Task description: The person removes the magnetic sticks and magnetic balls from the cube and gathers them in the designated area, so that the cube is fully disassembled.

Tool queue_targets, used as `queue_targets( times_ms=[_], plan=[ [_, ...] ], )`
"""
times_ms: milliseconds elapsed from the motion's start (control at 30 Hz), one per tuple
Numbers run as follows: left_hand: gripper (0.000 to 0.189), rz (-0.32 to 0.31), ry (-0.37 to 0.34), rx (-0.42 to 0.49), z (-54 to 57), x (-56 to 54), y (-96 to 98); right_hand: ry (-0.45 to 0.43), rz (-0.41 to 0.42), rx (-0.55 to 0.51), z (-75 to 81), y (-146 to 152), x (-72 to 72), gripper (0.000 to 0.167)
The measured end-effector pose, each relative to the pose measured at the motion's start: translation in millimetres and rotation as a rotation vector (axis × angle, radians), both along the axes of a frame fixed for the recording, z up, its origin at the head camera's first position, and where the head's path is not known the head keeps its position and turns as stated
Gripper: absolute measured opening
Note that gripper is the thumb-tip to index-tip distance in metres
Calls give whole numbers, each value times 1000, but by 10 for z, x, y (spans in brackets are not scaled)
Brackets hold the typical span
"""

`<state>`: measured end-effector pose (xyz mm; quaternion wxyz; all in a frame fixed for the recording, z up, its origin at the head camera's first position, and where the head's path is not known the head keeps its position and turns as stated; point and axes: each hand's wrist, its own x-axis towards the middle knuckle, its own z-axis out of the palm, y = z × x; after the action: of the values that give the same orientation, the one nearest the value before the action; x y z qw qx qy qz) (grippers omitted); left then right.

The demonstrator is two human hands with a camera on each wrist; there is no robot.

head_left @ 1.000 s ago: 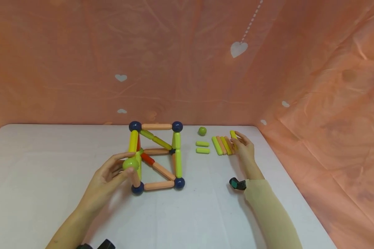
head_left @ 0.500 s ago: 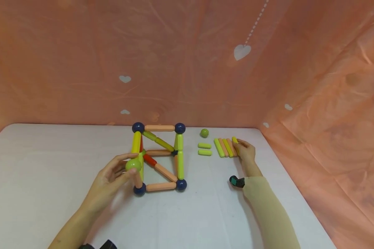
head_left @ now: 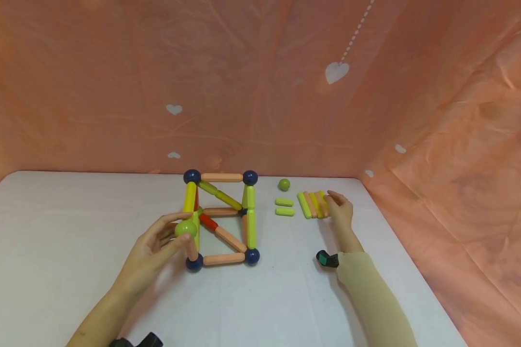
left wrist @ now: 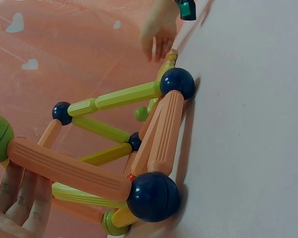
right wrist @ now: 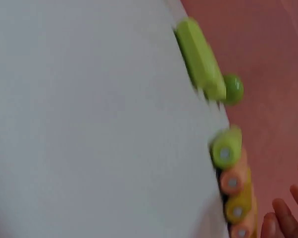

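A frame of magnetic sticks and balls stands on the white table, with dark blue balls (head_left: 252, 256) at several corners. My left hand (head_left: 149, 250) holds a green ball (head_left: 185, 229) between thumb and fingers at the frame's near left. This ball tops an upright orange stick (left wrist: 70, 168), whose lower end meets a dark blue ball (left wrist: 154, 197). In the left wrist view, fingers (left wrist: 23, 198) lie behind that stick. At the right, my right hand (head_left: 342, 209) is beside a row of sticks (head_left: 304, 205), its loose fingers near the yellow end stick (head_left: 322, 195).
Two short green sticks (head_left: 284, 211) lie between the frame and the row. Behind them sits a loose green ball (head_left: 284, 184). A pink cloth with white hearts hangs along the back and right of the table (head_left: 278, 308).
My right hand has lowered the yellow stick to the right end of the row and let it go. The left hand keeps its hold on the green ball.
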<state>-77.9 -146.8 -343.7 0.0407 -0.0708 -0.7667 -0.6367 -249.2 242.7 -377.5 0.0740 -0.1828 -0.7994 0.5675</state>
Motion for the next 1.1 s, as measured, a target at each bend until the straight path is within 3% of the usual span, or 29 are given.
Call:
queue_targets(
  times_ms=[133, 433, 600, 1100],
  plan=[
    [37, 5, -9, -1, 4, -1, 0, 86, 58, -28, 72, -217, 163, 34],
    [37, 5, -4, -6, -5, -9, 0, 254, 217, -232, 139, -616, 398, 29],
    [38, 3, -11, -2, -11, -10, -1, 254, 292, -254, 145, -739, 478, 28],
    [37, 4, 11, -12, -17, -20, 10, 203, 403, -299, 211, -1065, 590, 32]
  ],
)
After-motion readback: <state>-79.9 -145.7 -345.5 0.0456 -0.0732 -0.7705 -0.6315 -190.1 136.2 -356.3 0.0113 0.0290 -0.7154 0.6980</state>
